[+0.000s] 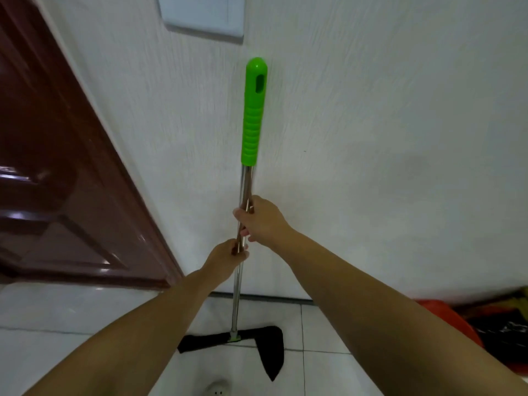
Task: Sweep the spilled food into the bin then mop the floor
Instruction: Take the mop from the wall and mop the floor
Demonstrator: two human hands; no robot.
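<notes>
Hands, left hand (pixel 225 257) below right hand (pixel 261 220), grip the unlabelled mop (pixel 243 224) pole upright.

A home interior, likely a hallway or room corner: a textured white wall (pixel 371 138) with a light switch plate (pixel 203 15), a glossy dark-brown panelled door (pixel 57 181), and white glazed floor tiles (pixel 43 310) underfoot.

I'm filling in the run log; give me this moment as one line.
stage: mop in hand | left hand: shut on mop pole | right hand: shut on pole, above left | mop head: on tile floor by wall
</notes>
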